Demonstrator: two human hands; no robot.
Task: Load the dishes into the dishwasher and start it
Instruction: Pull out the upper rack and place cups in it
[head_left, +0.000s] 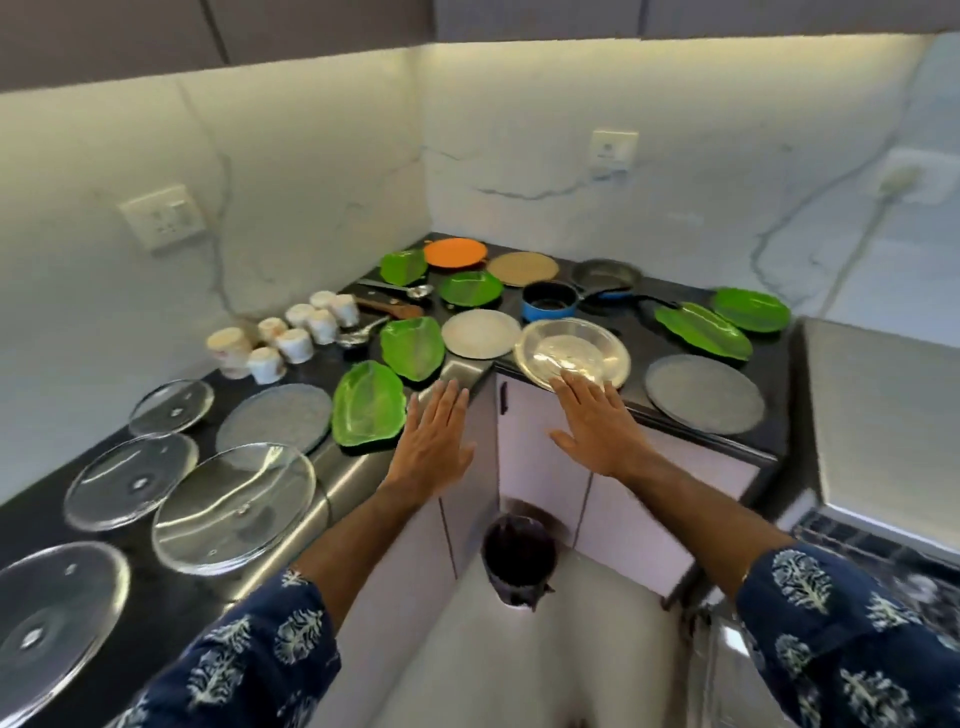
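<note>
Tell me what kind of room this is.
Most likely a home kitchen: a dark corner counter covered with plates and pans, such as a blue saucepan, cabinet doors below, and wall sockets on the backsplash.

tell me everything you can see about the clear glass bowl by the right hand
The glass bowl is round, shallow and see-through, with a wide rim that catches the light; it looks like clear glass. It sits upright on the black counter near the inner corner, its near rim reaching the counter's edge. It looks empty. A white plate lies just to its left, rims close or touching. The right hand, fingers straight, reaches its near rim with the fingertips; actual contact is unclear.
</note>
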